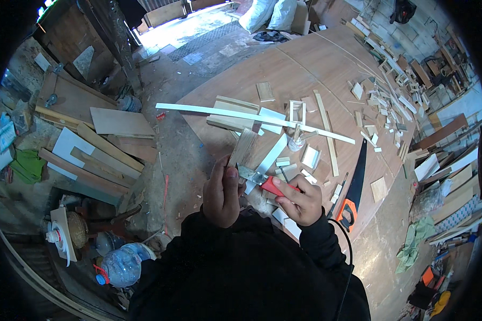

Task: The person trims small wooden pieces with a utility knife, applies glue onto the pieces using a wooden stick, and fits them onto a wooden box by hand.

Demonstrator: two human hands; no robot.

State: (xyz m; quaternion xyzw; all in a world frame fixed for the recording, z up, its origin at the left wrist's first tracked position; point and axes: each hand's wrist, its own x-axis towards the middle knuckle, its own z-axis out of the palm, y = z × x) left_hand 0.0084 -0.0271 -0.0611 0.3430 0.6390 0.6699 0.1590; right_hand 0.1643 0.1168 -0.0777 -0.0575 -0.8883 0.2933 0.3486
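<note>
My left hand grips a small wooden board between thumb and fingers, holding it up in front of my chest. In my right hand is a red-handled tool with a short, wide metal blade like a putty knife's. Its blade points left, close to the lower end of the board and my left fingertips. Whether the blade touches the wood I cannot tell. Beyond both hands stands a small whitish jar with sticks in it, beneath or beside a long white strip.
On the large wooden tabletop lie a handsaw with an orange handle, a small wooden frame and many offcuts. Boards lean at the left, above a big water bottle. A black cable runs by my right arm.
</note>
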